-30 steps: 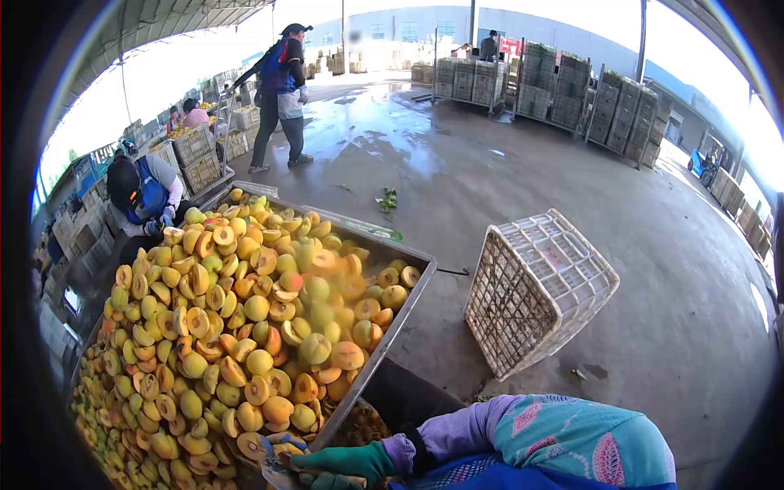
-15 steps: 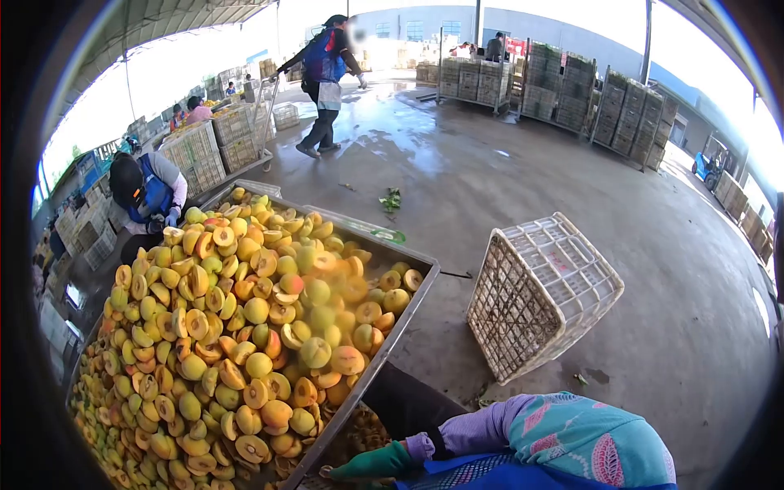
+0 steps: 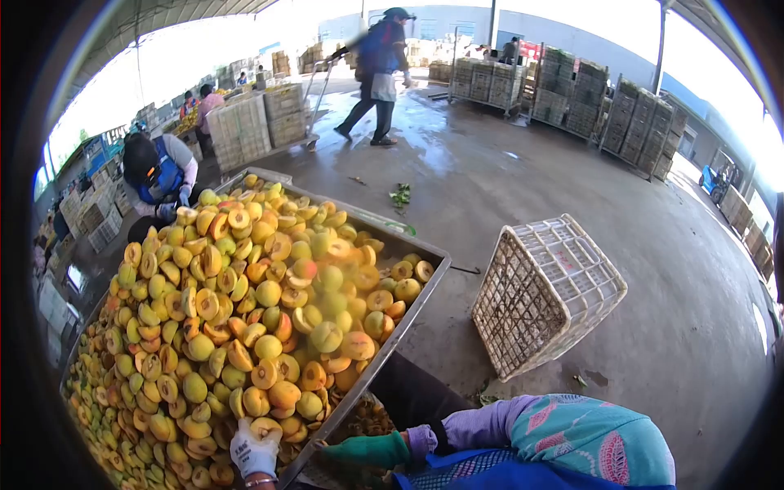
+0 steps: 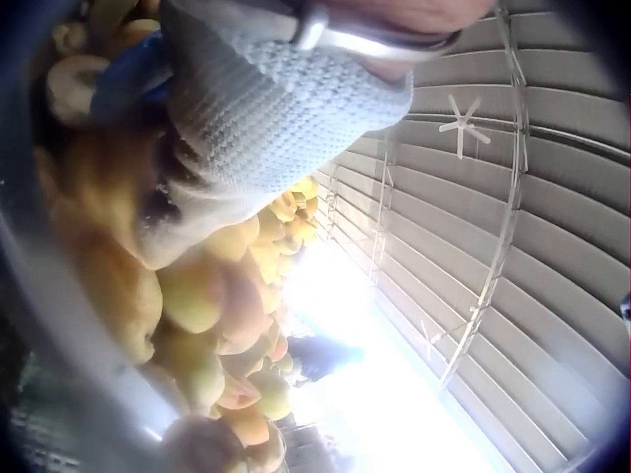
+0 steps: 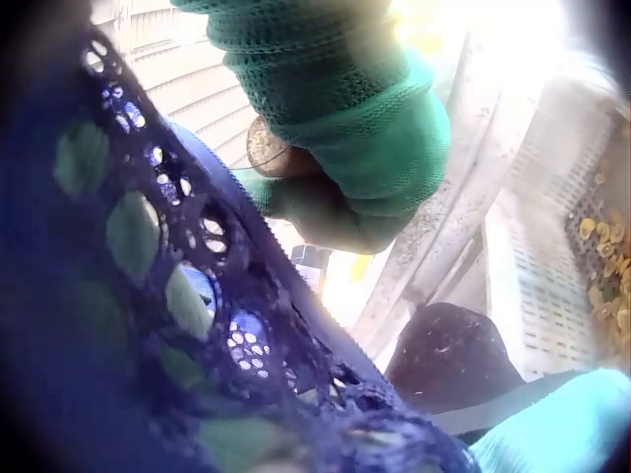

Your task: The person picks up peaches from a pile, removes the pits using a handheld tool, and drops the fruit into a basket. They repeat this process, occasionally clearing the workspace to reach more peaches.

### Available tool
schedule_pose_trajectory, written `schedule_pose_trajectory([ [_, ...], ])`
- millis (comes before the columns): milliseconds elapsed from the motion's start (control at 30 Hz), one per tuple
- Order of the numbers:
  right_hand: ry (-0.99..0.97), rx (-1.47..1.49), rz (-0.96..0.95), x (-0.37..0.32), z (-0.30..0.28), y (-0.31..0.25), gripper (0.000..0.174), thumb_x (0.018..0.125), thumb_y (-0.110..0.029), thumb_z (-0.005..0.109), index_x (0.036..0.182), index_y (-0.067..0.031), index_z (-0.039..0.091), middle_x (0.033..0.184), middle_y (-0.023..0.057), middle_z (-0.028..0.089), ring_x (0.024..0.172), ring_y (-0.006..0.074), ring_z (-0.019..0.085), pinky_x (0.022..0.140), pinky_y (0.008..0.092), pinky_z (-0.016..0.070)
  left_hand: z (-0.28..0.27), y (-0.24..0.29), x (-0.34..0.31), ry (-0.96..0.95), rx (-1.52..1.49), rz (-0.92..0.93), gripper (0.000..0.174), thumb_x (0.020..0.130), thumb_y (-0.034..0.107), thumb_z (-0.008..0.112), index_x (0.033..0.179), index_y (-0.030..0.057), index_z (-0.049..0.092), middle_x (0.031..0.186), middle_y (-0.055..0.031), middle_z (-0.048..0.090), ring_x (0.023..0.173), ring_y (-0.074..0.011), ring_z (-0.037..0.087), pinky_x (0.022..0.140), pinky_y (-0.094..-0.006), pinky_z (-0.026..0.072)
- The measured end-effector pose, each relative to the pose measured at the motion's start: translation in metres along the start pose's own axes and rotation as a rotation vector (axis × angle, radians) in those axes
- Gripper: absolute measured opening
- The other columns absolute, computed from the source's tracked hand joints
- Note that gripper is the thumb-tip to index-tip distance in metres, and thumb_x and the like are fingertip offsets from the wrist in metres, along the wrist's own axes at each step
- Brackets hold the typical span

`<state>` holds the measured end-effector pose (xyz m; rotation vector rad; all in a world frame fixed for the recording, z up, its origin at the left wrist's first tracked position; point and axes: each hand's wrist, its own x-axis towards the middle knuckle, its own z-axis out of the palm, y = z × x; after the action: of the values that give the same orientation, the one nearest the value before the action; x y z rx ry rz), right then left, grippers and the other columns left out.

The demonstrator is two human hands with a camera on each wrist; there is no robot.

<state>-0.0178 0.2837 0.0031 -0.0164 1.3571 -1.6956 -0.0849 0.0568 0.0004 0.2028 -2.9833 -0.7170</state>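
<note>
A heap of halved yellow peaches (image 3: 200, 347) fills a metal-rimmed bin (image 3: 408, 314). My left hand (image 3: 255, 451), in a white knit glove, lies at the heap's near edge, fingertips right at a peach half (image 3: 265, 426). In the left wrist view blur and glove cover its fingers, so I cannot tell whether they grip the fruit. Just outside the bin's rim is my right hand (image 3: 363, 451), in a green knit glove. It grips a wooden-handled tool; the rounded brown handle end (image 5: 266, 148) pokes from the fist in the right wrist view, the rest hidden.
Below the rim, brown scraps (image 3: 367, 418) lie near my right hand. A white plastic crate (image 3: 543, 298) stands tilted on the concrete floor to the right. A person (image 3: 159, 175) works across the bin; another person (image 3: 380, 77) pulls a trolley of stacked crates (image 3: 261, 122).
My left hand has come away from beside my right hand onto the peaches. The right hand has shifted right, outside the rim. Behind, the person with the trolley has walked to the right.
</note>
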Motion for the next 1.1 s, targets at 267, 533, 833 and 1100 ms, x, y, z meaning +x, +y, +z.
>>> schedule_pose_trajectory([
  [267,0.229,-0.746,-0.599,0.051,0.042,-0.010,0.031,0.095,-0.029,0.060,0.096,0.0010,0.052,0.080,0.0238,0.061,0.074,0.0392,0.063,0.062,0.0442,0.0463,-0.024,-0.034,-0.048,0.152,-1.497,-0.216,0.027,0.091,0.005,0.059,0.118,0.0000,0.055,0.105,-0.0090,0.063,0.093,-0.0160,0.063,0.081,-0.0289,0.0542],
  [533,0.360,-0.796,-0.572,0.077,0.084,-0.008,0.030,0.094,-0.030,0.061,0.097,-0.0014,0.051,0.076,0.0222,0.062,0.071,0.0414,0.064,0.057,0.0466,0.0473,0.000,-0.062,-0.068,0.058,-1.935,-0.210,0.035,0.101,0.026,0.051,0.124,-0.0008,0.053,0.115,-0.0155,0.062,0.101,-0.0241,0.064,0.086,-0.0342,0.0542],
  [833,0.501,-0.879,-0.698,0.083,0.108,-0.014,0.030,0.084,-0.015,0.072,0.104,-0.0029,0.052,0.081,0.0203,0.063,0.074,0.0371,0.066,0.062,0.0409,0.0492,-0.023,-0.039,-0.091,0.244,-1.641,-0.236,0.024,0.092,0.011,0.064,0.112,-0.0031,0.061,0.098,-0.0054,0.067,0.087,-0.0093,0.061,0.080,-0.0221,0.0485],
  [1100,0.334,-0.532,-0.468,0.052,0.069,0.005,0.022,0.095,-0.023,0.060,0.103,-0.0021,0.057,0.077,0.0025,0.060,0.067,0.0114,0.058,0.060,0.0290,0.0476,0.025,-0.051,-0.078,0.180,-1.995,-0.213,0.029,0.098,0.021,0.056,0.111,-0.0040,0.061,0.096,-0.0119,0.067,0.088,-0.0197,0.066,0.081,-0.0311,0.0549],
])
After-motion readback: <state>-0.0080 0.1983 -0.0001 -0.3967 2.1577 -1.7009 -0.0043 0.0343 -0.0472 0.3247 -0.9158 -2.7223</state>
